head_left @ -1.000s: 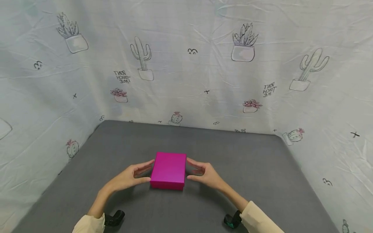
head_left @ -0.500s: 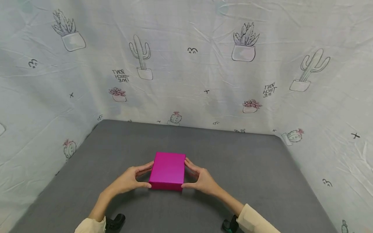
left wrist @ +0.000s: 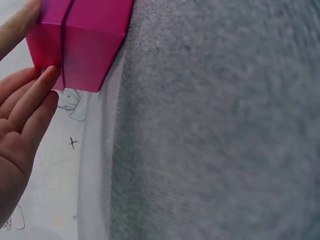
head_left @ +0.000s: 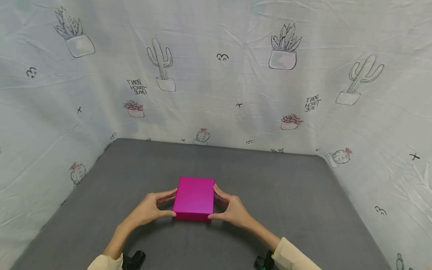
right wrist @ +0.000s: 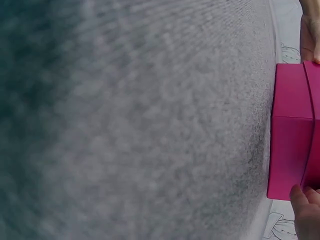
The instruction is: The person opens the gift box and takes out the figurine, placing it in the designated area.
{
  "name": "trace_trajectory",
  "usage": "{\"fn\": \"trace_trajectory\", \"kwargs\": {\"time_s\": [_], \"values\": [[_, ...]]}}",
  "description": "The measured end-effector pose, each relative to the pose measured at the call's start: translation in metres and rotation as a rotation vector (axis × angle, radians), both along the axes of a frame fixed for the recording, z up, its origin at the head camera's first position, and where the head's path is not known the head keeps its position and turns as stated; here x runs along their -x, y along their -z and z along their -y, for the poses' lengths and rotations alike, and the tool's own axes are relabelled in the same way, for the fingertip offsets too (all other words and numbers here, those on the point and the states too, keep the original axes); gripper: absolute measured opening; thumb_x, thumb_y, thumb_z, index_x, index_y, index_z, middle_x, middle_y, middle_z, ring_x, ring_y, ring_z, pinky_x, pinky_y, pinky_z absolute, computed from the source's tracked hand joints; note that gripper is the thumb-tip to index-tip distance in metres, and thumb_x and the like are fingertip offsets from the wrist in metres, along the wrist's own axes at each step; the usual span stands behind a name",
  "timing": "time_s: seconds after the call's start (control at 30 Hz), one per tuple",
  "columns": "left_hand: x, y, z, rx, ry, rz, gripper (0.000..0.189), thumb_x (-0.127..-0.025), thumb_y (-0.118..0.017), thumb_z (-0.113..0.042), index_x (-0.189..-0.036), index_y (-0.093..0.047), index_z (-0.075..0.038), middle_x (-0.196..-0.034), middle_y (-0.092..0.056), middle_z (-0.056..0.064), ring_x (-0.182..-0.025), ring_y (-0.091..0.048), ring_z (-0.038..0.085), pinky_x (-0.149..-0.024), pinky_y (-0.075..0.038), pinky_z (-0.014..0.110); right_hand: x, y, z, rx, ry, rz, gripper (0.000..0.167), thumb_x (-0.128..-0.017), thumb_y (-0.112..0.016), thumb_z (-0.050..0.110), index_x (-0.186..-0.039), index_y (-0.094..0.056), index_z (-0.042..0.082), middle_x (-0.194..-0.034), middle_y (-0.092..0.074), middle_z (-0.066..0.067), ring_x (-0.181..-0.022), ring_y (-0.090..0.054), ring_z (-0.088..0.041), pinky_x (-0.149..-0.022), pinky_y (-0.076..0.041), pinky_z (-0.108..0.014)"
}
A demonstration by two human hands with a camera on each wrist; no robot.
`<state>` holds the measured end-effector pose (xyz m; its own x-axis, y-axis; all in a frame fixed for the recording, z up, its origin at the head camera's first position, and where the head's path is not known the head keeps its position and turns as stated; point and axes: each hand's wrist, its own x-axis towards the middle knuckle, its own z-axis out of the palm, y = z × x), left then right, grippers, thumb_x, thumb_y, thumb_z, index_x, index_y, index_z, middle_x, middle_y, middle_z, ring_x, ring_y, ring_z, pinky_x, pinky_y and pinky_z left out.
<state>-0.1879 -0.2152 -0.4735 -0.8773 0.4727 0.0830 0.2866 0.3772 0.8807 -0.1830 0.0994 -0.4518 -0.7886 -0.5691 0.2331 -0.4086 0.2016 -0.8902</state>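
Note:
A bright magenta lidded box (head_left: 194,197) lies on the grey table between both hands. My left hand (head_left: 146,210) holds its left side, thumb at the near corner and fingers along the side. On the opposite side, my right hand (head_left: 236,213) grips with its thumb at the near right corner and fingertips farther back. In the left wrist view the lid (left wrist: 47,45) overlaps the box base (left wrist: 92,55), and fingertips touch near the lid's lower edge. The right wrist view shows fingertips (right wrist: 298,196) close to that seam. The lid hides the box's inside.
Grey cloth covers the table (head_left: 270,180). Behind it and at both sides hangs a white curtain (head_left: 209,82) printed with cacti. Black wrist devices sit under the left cuff (head_left: 104,262) and the right cuff (head_left: 293,257).
My right hand has closed in leftward from beside the box and now touches it. The left hand's fingers and thumb have settled against its side. The head view has shifted slightly.

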Motion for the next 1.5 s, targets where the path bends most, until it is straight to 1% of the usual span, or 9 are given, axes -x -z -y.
{"fn": "trace_trajectory", "kwargs": {"time_s": [0.1,0.23,0.53,0.7,0.83,1.03,1.2,1.33,1.5], "values": [[0.000,-0.002,-0.001,-0.018,-0.003,0.012,0.078,-0.074,-0.082,-0.026,-0.138,-0.048,0.002,-0.139,-0.049,0.019,-0.119,-0.056,0.028,-0.089,-0.052,0.038,0.001,-0.001,0.000,0.000,0.014,-0.015,0.083,-0.073,-0.081,0.000,-0.140,-0.034,-0.014,-0.148,-0.029,-0.027,-0.135,-0.033,-0.035,-0.101,-0.040,-0.048],[0.002,-0.005,-0.001,-0.043,-0.002,0.013,0.076,-0.074,-0.083,-0.024,-0.136,-0.049,0.004,-0.138,-0.050,0.019,-0.118,-0.056,0.028,-0.089,-0.052,0.038,0.002,-0.003,0.000,0.012,0.024,-0.005,0.082,-0.073,-0.081,0.000,-0.140,-0.035,-0.013,-0.148,-0.031,-0.025,-0.136,-0.032,-0.034,-0.102,-0.038,-0.046],[0.004,-0.005,-0.001,-0.055,-0.001,0.007,0.076,-0.074,-0.083,-0.024,-0.136,-0.049,0.004,-0.137,-0.050,0.020,-0.118,-0.056,0.029,-0.090,-0.052,0.039,0.005,-0.007,-0.001,0.027,0.016,0.025,0.082,-0.074,-0.081,0.001,-0.140,-0.035,-0.012,-0.149,-0.030,-0.024,-0.136,-0.033,-0.033,-0.103,-0.038,-0.045],[0.005,-0.005,-0.001,-0.058,-0.007,0.005,0.076,-0.073,-0.084,-0.024,-0.136,-0.049,0.004,-0.137,-0.051,0.019,-0.118,-0.057,0.028,-0.091,-0.051,0.038,0.005,-0.007,-0.001,0.013,0.023,0.004,0.082,-0.074,-0.082,0.003,-0.140,-0.036,-0.012,-0.148,-0.032,-0.024,-0.136,-0.034,-0.032,-0.102,-0.040,-0.044],[0.004,-0.004,-0.002,-0.071,-0.001,0.017,0.076,-0.074,-0.083,-0.023,-0.136,-0.049,0.005,-0.137,-0.050,0.020,-0.118,-0.056,0.027,-0.091,-0.051,0.037,0.005,-0.006,-0.002,0.007,0.029,-0.024,0.082,-0.074,-0.082,0.004,-0.140,-0.037,-0.012,-0.147,-0.033,-0.025,-0.134,-0.035,-0.035,-0.100,-0.041,-0.044],[0.004,-0.004,-0.003,-0.073,-0.002,0.024,0.076,-0.074,-0.083,-0.022,-0.136,-0.048,0.005,-0.137,-0.050,0.020,-0.118,-0.056,0.027,-0.091,-0.051,0.038,0.006,-0.007,-0.003,0.029,0.020,-0.018,0.081,-0.074,-0.081,0.002,-0.140,-0.036,-0.013,-0.147,-0.032,-0.026,-0.134,-0.034,-0.036,-0.100,-0.040,-0.048],[0.007,-0.006,-0.005,-0.065,-0.007,0.035,0.076,-0.074,-0.083,-0.024,-0.137,-0.049,0.003,-0.138,-0.050,0.018,-0.119,-0.056,0.028,-0.093,-0.050,0.041,0.006,-0.006,-0.004,0.027,0.029,-0.026,0.081,-0.074,-0.081,0.001,-0.139,-0.036,-0.013,-0.147,-0.032,-0.026,-0.134,-0.036,-0.036,-0.100,-0.040,-0.050],[0.010,-0.007,-0.006,-0.075,0.003,0.049,0.076,-0.074,-0.083,-0.023,-0.137,-0.048,0.003,-0.138,-0.049,0.019,-0.120,-0.055,0.029,-0.094,-0.048,0.043,0.006,-0.006,-0.005,0.016,0.038,-0.033,0.081,-0.074,-0.081,0.002,-0.140,-0.037,-0.012,-0.147,-0.033,-0.025,-0.133,-0.037,-0.036,-0.099,-0.041,-0.050],[0.011,-0.007,-0.006,-0.082,0.013,0.047,0.076,-0.075,-0.082,-0.021,-0.137,-0.047,0.004,-0.139,-0.048,0.019,-0.120,-0.054,0.030,-0.094,-0.048,0.044,0.007,-0.007,-0.004,0.003,0.044,-0.049,0.080,-0.074,-0.081,0.002,-0.139,-0.037,-0.013,-0.147,-0.032,-0.026,-0.133,-0.037,-0.037,-0.099,-0.040,-0.050]]}}
